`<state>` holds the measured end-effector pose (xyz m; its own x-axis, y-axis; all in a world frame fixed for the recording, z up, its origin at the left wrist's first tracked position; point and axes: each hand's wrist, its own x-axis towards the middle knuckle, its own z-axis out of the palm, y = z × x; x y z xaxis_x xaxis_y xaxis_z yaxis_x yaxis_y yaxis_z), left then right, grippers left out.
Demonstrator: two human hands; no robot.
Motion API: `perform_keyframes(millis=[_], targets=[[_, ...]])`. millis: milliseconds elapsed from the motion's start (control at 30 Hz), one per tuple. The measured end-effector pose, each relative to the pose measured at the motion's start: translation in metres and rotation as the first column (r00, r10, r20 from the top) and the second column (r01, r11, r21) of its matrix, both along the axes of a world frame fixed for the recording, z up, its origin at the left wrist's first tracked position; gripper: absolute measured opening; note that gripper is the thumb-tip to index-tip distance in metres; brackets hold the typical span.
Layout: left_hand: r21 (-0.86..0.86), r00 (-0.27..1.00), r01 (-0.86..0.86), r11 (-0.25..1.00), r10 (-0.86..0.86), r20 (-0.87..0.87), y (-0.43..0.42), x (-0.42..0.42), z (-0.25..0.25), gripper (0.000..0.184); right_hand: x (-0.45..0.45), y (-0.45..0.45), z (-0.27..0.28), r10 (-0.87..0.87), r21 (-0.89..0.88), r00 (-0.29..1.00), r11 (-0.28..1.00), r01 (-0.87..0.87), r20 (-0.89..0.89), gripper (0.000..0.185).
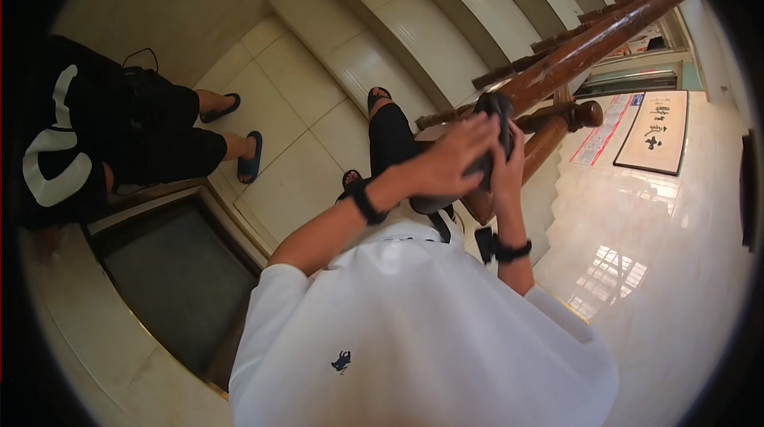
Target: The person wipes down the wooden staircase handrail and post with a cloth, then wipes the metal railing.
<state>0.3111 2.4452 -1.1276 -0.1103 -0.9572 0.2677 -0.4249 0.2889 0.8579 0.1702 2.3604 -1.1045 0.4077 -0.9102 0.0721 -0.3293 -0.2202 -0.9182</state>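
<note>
Near the middle of the view is a dark, shoe-like object (497, 109), tilted in front of the wooden railing. My left hand (454, 158) lies across its near side, somewhat blurred, with the fingers bent over it. On the other side, my right hand (508, 168) grips its edge, fingers pointing up along it. The lower part of the dark object reaches down toward my lap, partly behind my left hand. Both my wrists wear black bands. Whether a smaller thing lies under my left fingers is hidden.
Tiled stairs (418, 25) rise at the top, beside a brown wooden handrail (597, 37). Another person in dark clothes (151, 120) and slippers is at the left, near a framed dark panel (175, 268). Framed calligraphy (654, 132) hangs on the right wall.
</note>
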Motion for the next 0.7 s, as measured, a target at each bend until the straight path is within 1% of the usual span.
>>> perform_keyframes(millis=[33, 67, 133, 167, 200, 233, 267, 333, 367, 433, 500, 533, 633, 700], targets=[[-0.122, 0.988, 0.047, 0.991, -0.028, 0.152, 0.014, -0.001, 0.008, 0.092, -0.002, 0.004, 0.003, 0.072, -0.105, 0.996, 0.992, -0.076, -0.046, 0.044], [-0.069, 0.997, 0.061, 0.996, -0.057, 0.059, 0.024, -0.002, 0.013, 0.093, -0.009, 0.01, 0.005, 0.123, -0.2, 0.987, 0.969, -0.142, -0.103, 0.046], [0.041, 0.984, 0.112, 0.993, -0.105, -0.145, 0.04, -0.011, 0.021, 0.097, -0.021, 0.02, 0.009, 0.176, -0.303, 0.959, 0.923, -0.239, -0.221, 0.047], [0.015, 0.995, 0.068, 0.998, -0.066, -0.079, 0.037, -0.011, 0.02, 0.102, -0.015, 0.016, 0.009, 0.19, -0.329, 0.946, 0.904, -0.273, -0.263, 0.047], [-0.007, 0.996, 0.022, 1.0, -0.023, -0.085, 0.028, -0.009, 0.016, 0.103, -0.008, 0.009, 0.01, 0.206, -0.355, 0.93, 0.882, -0.311, -0.303, 0.046], [-0.029, 0.995, -0.027, 0.999, 0.024, -0.099, 0.01, -0.008, 0.01, 0.105, 0.002, -0.005, 0.019, 0.246, -0.125, 0.888, 0.941, -0.315, -0.389, 0.043], [-0.041, 0.99, -0.078, 0.996, 0.072, -0.119, -0.005, -0.005, 0.003, 0.106, 0.006, -0.021, 0.015, 0.271, -0.077, 0.875, 0.942, -0.327, -0.401, 0.042], [0.003, 0.975, -0.03, 1.0, 0.03, -0.22, -0.028, 0.008, -0.007, 0.107, 0.008, -0.048, 0.004, 0.32, 0.023, 0.85, 0.939, -0.342, -0.419, 0.041], [0.027, 0.965, 0.002, 1.0, 0.005, -0.264, -0.039, 0.017, -0.01, 0.105, 0.01, -0.059, 0.0, 0.356, 0.132, 0.892, 0.934, -0.331, -0.279, 0.04], [0.085, 0.943, 0.043, 0.995, -0.013, -0.331, -0.054, 0.025, -0.015, 0.102, 0.014, -0.075, -0.004, 0.359, 0.333, 0.933, 0.877, -0.346, 0.025, 0.04], [0.16, 0.926, 0.06, 0.985, 0.005, -0.377, -0.062, 0.027, -0.024, 0.099, 0.011, -0.078, -0.013, 0.228, 0.503, 0.955, 0.813, -0.294, 0.19, 0.041], [0.143, 0.923, 0.052, 0.988, 0.007, -0.384, -0.062, 0.025, -0.028, 0.098, 0.011, -0.078, -0.017, 0.148, 0.582, 0.954, 0.764, -0.277, 0.261, 0.041], [0.091, 0.915, 0.033, 0.995, 0.006, -0.404, -0.054, 0.017, -0.029, 0.098, 0.002, -0.07, -0.015, 0.175, 0.513, 0.959, 0.816, -0.268, 0.223, 0.044], [0.061, 0.913, 0.025, 0.998, 0.002, -0.408, -0.039, 0.013, -0.024, 0.097, -0.011, -0.057, -0.02, 0.248, 0.387, 0.961, 0.879, -0.277, 0.126, 0.044]])
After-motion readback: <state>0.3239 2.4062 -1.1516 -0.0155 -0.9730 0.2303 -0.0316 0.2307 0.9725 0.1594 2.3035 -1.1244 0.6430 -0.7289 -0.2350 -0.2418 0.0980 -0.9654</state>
